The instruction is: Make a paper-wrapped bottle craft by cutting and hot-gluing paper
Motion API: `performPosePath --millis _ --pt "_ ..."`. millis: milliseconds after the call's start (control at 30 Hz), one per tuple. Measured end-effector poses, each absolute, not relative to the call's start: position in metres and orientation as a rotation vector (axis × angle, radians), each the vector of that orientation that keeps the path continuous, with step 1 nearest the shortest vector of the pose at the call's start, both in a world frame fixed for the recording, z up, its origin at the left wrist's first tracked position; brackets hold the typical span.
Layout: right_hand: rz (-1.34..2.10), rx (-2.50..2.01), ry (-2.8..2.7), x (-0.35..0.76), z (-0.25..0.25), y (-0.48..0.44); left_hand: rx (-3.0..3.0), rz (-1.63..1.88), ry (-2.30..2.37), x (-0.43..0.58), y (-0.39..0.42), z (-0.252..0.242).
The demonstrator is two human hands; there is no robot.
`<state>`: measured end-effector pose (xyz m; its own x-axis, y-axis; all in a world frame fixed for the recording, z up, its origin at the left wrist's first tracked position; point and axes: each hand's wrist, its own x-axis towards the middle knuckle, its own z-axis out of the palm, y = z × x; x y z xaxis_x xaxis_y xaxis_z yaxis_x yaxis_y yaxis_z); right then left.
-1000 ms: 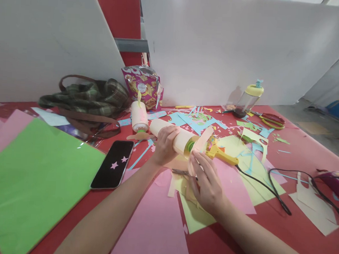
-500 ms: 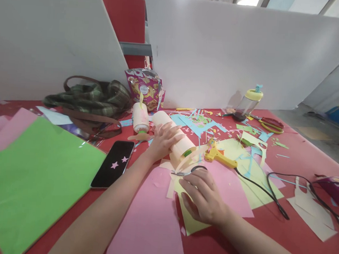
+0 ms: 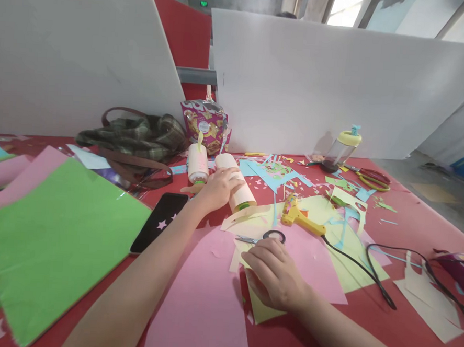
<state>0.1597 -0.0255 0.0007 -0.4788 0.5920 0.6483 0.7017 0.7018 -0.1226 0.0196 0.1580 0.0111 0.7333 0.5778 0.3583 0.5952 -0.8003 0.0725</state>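
Note:
My left hand [image 3: 220, 189] lies over a cream paper-wrapped cylinder [image 3: 243, 194] with a green end, its fingers wrapped across the side. Below that end rests a curved cream paper strip [image 3: 249, 216]. My right hand [image 3: 273, 273] is on the paper sheets, fingers curled, close to the small scissors [image 3: 274, 236]; whether it grips them is hidden. Left of the cylinder stands a second cream roll [image 3: 198, 163]. A yellow glue gun [image 3: 302, 219] lies to the right on pale yellow paper [image 3: 331, 247].
Green paper [image 3: 55, 236] and a black phone [image 3: 160, 224] lie left. A plaid bag [image 3: 140, 136] and snack bag [image 3: 205, 125] are behind. Clear bottle [image 3: 339, 151] and red-yellow scissors [image 3: 373, 179] stand and lie back right. A black cord [image 3: 371, 276] crosses the right side.
The cylinder and my left hand have shifted slightly, and the hand's fingers are closer together. The black scissor handles now show more fully above my right hand. The camera view has tilted up.

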Motion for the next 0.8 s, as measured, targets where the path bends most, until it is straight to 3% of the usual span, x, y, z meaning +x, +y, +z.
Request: performPosePath --millis 267,500,800 --pt "-0.159 -0.989 -2.245 0.16 0.0 -0.026 -2.951 -0.502 -1.278 0.03 0.145 0.012" --pt "-0.165 -0.991 -2.239 0.16 -0.001 -0.026 -3.086 -0.441 -1.186 0.024 0.148 0.01" --pt "-0.153 -1.011 -2.248 0.16 -0.003 -0.025 -2.9 -0.619 -1.248 0.021 0.15 0.015"
